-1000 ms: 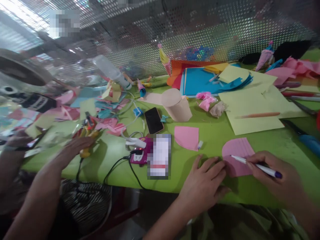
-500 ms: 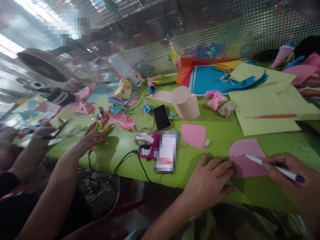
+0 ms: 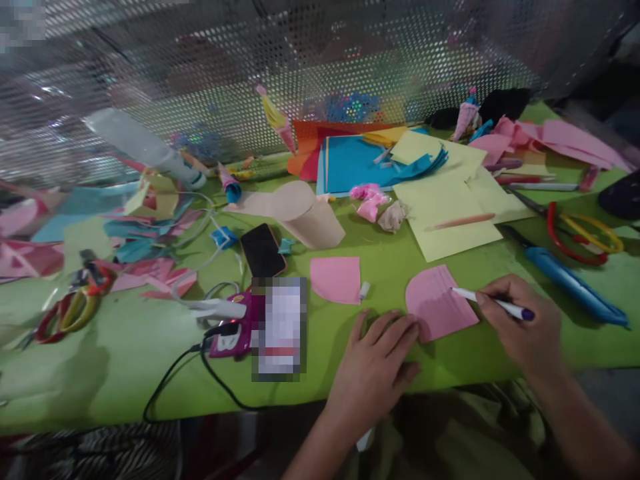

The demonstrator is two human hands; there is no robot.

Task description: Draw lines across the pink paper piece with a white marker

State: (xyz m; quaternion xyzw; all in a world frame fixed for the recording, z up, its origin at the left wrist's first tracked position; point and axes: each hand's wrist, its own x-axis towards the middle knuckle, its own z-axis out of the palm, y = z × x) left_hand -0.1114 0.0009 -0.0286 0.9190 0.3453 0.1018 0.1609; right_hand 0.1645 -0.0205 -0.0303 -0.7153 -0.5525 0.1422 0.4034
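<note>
A pink piece of paper [image 3: 434, 308] with one rounded corner lies in front of me, faint lines along its upper part. My right hand [image 3: 523, 327] grips a white pen [image 3: 465, 293] with a purple end, its tip at the paper's upper right part. Lying flat with fingers apart, my left hand [image 3: 380, 363] touches the paper's left edge with its fingertips. A second pink paper piece [image 3: 336, 279] rests beyond that hand, beside a small white eraser-like bit [image 3: 365, 290].
A blue cutter [image 3: 575, 283] and scissors [image 3: 583, 233] lie to the right. Leftward are a phone [image 3: 279, 327], a purple power strip [image 3: 245, 327] with cables, and more scissors [image 3: 75, 307]. Behind stand a beige paper roll [image 3: 313, 217] and blue sheets [image 3: 350, 163].
My view has swung right, so the cutter and right-hand scissors now show and another person's arm is gone from the left. The pen tip has shifted slightly across the pink paper.
</note>
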